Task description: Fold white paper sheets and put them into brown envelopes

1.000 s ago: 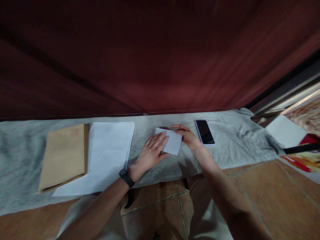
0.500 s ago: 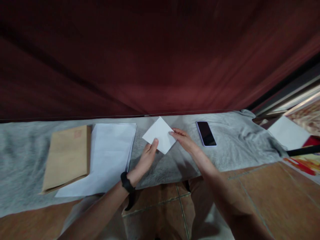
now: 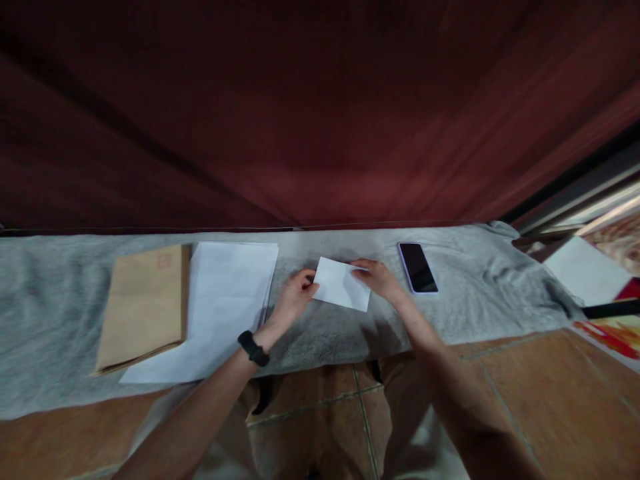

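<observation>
i see the folded paper point(image 3: 343, 292) back down flat on the grey cloth point(image 3: 475, 293); half a second ago it was lifted and turned like a diamond. left hand point(image 3: 295, 297) pinches its left edge, fingers curled. right hand point(image 3: 379, 279) holds the far right corner, grip probably light, hard to tell. looks squared up again. phone point(image 3: 418, 267) right, sheets point(image 3: 225, 303) and envelope point(image 3: 145, 303) left.
</observation>
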A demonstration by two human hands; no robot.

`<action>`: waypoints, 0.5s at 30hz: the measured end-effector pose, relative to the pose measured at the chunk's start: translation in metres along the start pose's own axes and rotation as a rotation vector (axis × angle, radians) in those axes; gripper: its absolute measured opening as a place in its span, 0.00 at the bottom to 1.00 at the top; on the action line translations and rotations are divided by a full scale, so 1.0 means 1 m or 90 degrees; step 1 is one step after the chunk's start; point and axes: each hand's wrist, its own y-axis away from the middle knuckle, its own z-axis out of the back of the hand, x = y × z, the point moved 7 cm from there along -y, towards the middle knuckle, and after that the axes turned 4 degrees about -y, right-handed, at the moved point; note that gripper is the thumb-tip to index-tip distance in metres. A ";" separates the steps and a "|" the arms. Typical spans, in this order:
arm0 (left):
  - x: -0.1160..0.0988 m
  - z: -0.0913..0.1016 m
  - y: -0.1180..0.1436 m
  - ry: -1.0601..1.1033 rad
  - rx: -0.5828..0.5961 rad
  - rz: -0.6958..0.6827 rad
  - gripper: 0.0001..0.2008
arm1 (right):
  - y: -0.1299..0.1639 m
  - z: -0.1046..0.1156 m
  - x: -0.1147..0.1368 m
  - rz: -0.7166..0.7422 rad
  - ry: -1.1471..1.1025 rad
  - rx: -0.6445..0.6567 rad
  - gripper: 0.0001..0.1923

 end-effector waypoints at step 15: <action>0.007 -0.017 0.015 0.033 -0.009 0.055 0.12 | 0.024 -0.054 0.048 0.163 0.149 -0.066 0.22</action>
